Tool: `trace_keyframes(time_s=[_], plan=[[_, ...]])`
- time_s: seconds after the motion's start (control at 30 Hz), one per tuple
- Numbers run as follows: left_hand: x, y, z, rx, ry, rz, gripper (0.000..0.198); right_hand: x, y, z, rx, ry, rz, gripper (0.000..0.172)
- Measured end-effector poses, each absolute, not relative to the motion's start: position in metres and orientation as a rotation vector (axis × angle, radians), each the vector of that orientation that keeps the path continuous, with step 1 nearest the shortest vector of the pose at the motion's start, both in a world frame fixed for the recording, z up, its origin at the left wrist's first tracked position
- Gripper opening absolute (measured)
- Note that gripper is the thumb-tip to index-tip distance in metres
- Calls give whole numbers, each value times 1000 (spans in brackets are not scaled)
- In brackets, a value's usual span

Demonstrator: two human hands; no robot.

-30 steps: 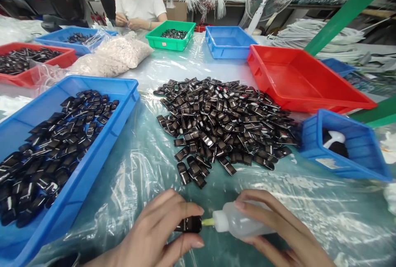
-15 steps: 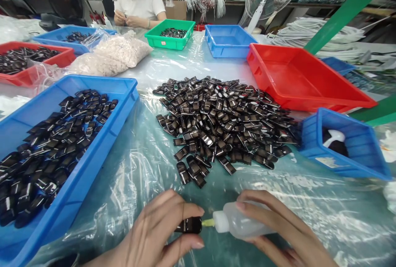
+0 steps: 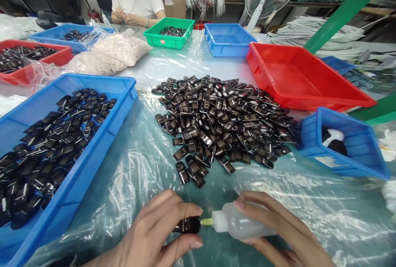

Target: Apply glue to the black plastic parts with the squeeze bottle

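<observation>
Black piece point(image 3: 192, 224): here it is, lower centre of the frame, rounded end facing right; looks light, stiff and glossy, so probably slippery; best pinched by its long edges
Left hand point(image 3: 154, 226): fingers closed to the piece's width, pinching it from both sides
Squeeze bottle point(image 3: 238, 219): lower centre-right, lying sideways; looks light and soft-walled, likely to give under pressure; hold it lightly round the body, behind the white cap
Right hand point(image 3: 278, 221): fingers curved part-way round the bottle, holding it
Yellow-green tip point(image 3: 206, 221): slim, perhaps bendable; right up at the piece's end; touching or inside, I cannot tell
Hidden: the piece's left end, under fingers; the bottle's base, behind the right hand; fill level unclear
Cut off: left forearm, at the bottom edge
Pile of black pieces point(image 3: 219, 122): mid-frame on the tabletop point(image 3: 130, 164); overlapping, hard to separate by eye
</observation>
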State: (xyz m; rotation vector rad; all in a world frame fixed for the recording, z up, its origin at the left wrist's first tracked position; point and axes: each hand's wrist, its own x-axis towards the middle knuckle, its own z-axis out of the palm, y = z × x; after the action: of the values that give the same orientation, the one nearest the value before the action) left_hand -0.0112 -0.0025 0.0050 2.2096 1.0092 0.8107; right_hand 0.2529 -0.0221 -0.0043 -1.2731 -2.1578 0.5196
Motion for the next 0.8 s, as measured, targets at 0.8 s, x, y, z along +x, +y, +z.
trace_keyframes(time_s=[0.8], plan=[[-7,-4,-11,2161,1034,805,25,258,-26,-5,-1338,-2221,585,44]])
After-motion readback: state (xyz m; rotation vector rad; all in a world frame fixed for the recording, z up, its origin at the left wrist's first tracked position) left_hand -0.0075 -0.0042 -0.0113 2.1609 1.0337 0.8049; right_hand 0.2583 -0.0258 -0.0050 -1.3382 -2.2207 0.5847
